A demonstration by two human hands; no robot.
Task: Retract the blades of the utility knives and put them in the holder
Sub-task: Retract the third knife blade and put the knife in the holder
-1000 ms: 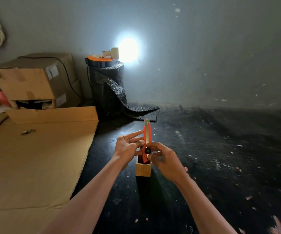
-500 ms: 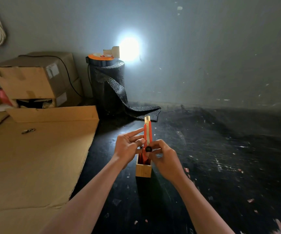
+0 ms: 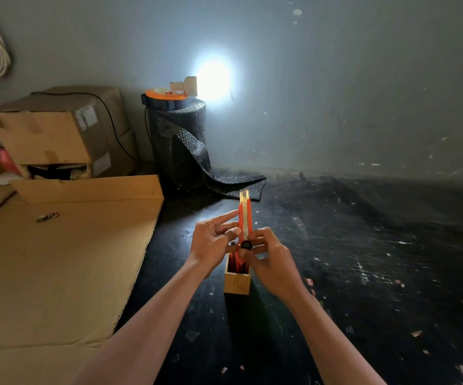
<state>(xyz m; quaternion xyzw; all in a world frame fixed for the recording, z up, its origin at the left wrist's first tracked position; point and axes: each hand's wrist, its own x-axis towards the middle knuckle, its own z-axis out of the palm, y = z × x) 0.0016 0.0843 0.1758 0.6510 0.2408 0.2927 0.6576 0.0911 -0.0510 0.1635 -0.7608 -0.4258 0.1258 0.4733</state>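
Observation:
An orange utility knife (image 3: 244,218) is held upright above a small wooden holder (image 3: 237,282) that stands on the dark floor. A short piece of blade still shows at the knife's top end. My left hand (image 3: 213,240) grips the knife's left side with two fingers stretched out. My right hand (image 3: 270,262) holds the lower part, thumb and fingers at the black lock knob (image 3: 246,245). Inside the holder I see more orange knife handles, partly hidden by my hands.
A large flat cardboard sheet (image 3: 58,268) lies on the left with a small metal object (image 3: 47,217) on it. Behind it stand stacked cardboard boxes (image 3: 52,134). A black roll of mesh (image 3: 177,140) with a lamp on top stands by the grey wall.
The knife and both hands have risen slightly. The exposed blade at the top looks a little shorter than a second ago.

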